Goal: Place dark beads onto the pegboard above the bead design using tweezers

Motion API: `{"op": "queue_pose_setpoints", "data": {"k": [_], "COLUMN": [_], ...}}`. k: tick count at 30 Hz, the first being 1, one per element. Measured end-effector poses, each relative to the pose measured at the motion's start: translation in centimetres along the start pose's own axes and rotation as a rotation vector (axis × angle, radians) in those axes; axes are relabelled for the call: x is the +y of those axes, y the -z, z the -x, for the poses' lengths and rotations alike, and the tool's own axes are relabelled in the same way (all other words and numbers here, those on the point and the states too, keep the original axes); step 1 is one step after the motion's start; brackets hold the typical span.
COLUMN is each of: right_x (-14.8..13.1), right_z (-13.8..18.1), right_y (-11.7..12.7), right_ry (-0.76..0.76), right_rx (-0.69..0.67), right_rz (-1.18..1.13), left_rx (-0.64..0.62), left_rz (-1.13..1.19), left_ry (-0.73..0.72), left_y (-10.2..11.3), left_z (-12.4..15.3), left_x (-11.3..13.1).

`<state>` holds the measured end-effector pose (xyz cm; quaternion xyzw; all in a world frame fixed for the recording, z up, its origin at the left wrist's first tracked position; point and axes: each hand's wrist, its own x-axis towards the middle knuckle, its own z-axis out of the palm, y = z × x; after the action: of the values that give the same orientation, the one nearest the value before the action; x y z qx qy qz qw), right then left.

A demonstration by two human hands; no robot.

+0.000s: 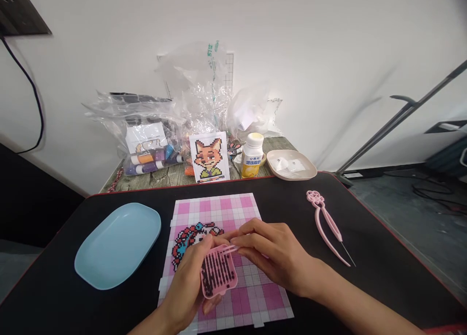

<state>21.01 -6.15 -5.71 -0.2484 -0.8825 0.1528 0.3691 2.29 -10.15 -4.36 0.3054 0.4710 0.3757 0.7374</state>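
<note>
**Head view.** We see the left hand (189,276) and the right hand (277,257), both bare, each with slender fingers and short-trimmed nails. The left forearm (155,323) and the right forearm (365,310) run bare to the lower frame edge. The nails appear plain, though at this size we cannot be certain.

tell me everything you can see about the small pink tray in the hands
The pink tray is a small, roughly square plastic-looking piece with rounded corners and parallel slots, most filled with rows of dark beads. It is tilted towards the camera, held above the pink checked pegboard. The left hand grips it from below and the left side; the right hand pinches thin pale prongs at its top right edge.
</note>
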Motion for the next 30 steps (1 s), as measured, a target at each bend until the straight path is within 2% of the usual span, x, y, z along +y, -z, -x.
{"op": "queue_pose_setpoints", "data": {"k": [9,30], "right_x": [-0.22,-0.03], "right_z": [-0.15,0.09], "right_y": [0.03,-0.03], "right_ry": [0.019,0.014], "right_rx": [0.013,0.041], "right_rz": [0.041,0.061], "left_rx": [-0.064,0.012], "left_rz": [0.05,0.04], "left_ry": [-0.035,0.01], "left_y": [0.37,0.05], "left_z": [-0.64,-0.35], "left_x": [-0.87,-0.44]}}
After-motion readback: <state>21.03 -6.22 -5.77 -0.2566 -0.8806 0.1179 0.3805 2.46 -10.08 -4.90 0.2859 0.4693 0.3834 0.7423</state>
